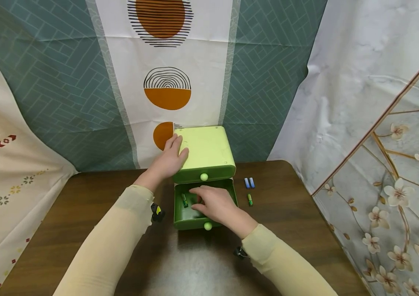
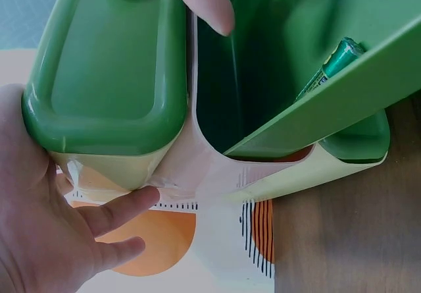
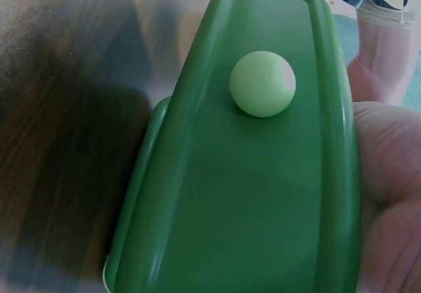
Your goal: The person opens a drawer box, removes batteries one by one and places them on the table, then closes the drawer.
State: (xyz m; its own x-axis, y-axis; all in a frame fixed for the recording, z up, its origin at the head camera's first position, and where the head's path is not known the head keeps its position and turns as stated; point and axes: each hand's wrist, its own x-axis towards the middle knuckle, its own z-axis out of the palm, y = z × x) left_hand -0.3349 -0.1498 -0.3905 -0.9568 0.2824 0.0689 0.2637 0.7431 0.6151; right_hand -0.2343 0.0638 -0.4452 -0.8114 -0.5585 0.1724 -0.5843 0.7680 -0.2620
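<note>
The left hand (image 1: 168, 158) lay against the cabinet (image 1: 207, 146), fingers extended; the right hand (image 1: 214, 201), loosely bent, apparently empty, was over the cabinet's lower drawer (image 1: 190, 224), near 1 green battery (image 1: 184, 200).

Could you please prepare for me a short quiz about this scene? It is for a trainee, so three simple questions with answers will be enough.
1. How many batteries lie on the table, to the right of the cabinet?
2. Fill the gap: the battery inside the open drawer is ____ in colour.
3. True or false: the left hand reaches into the open drawer.

Key:
1. Three: two blue ones and a green one.
2. Green.
3. False. The left hand rests on the cabinet; the right hand is the one at the open drawer.
</note>
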